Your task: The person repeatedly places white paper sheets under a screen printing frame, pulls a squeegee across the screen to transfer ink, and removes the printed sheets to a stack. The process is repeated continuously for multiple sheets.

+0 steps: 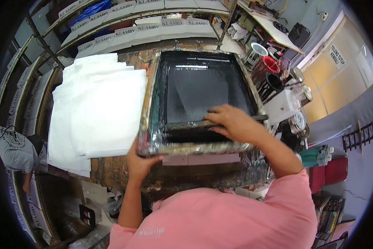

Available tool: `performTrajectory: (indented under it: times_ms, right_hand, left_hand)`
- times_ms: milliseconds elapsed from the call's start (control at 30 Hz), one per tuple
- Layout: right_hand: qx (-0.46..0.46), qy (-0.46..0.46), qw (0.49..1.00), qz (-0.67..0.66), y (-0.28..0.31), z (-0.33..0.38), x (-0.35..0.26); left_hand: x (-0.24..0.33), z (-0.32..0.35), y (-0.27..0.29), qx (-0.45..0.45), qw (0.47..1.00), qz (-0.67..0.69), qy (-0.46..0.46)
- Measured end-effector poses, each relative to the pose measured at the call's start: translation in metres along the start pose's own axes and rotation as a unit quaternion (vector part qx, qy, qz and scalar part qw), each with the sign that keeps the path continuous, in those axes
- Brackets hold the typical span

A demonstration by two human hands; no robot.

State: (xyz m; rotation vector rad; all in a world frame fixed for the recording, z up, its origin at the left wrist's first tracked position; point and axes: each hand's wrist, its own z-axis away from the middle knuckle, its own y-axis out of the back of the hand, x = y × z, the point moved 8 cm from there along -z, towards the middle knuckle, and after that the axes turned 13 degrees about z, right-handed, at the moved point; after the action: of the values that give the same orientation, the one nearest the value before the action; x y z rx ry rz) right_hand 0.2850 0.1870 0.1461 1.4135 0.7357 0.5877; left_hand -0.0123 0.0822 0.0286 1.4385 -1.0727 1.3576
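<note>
The screen-printing frame (196, 97) lies flat on a paint-stained worktable (124, 170), its dark mesh smeared with black ink and its border wrapped in tape and old paint. The right hand (233, 121) rests over the squeegee (203, 123) near the frame's near edge, fingers curled down and closed around the blade's handle, the fingertips pointing toward the mesh beyond them. The left hand (140, 162) grips the frame's near left corner from below, thumb side up against the rim, fingers wrapped under and mostly hidden. Just left of those fingers a thick stack of white sheets (97, 110) covers the table. Beyond the frame, past the right fingertips, shelves hold rows of folded white printed pieces (153, 29). To the right of the right hand stand ink pots (277, 79) and cans. At far left another person in a grey shirt (14, 151) bends down.
</note>
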Motion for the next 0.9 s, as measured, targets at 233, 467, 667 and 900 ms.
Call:
performTrajectory:
  times_ms: [233, 467, 667, 900]
  right_hand:
    - [0.178, -0.040, 0.982, 0.049, -0.069, -0.134, 0.157]
    - [0.142, -0.051, 0.981, 0.123, -0.094, -0.228, 0.238]
    - [0.158, -0.081, 0.974, 0.139, -0.103, -0.198, 0.207]
    - [0.173, -0.116, 0.964, 0.165, -0.115, -0.167, 0.164]
  left_hand:
    - [-0.053, 0.013, 0.003, -0.024, 0.933, -0.318, -0.168]
    - [-0.058, 0.013, 0.005, -0.026, 0.933, -0.326, -0.149]
    - [-0.060, 0.014, 0.008, -0.017, 0.914, -0.384, -0.127]
    - [-0.064, 0.013, 0.010, -0.018, 0.920, -0.370, -0.125]
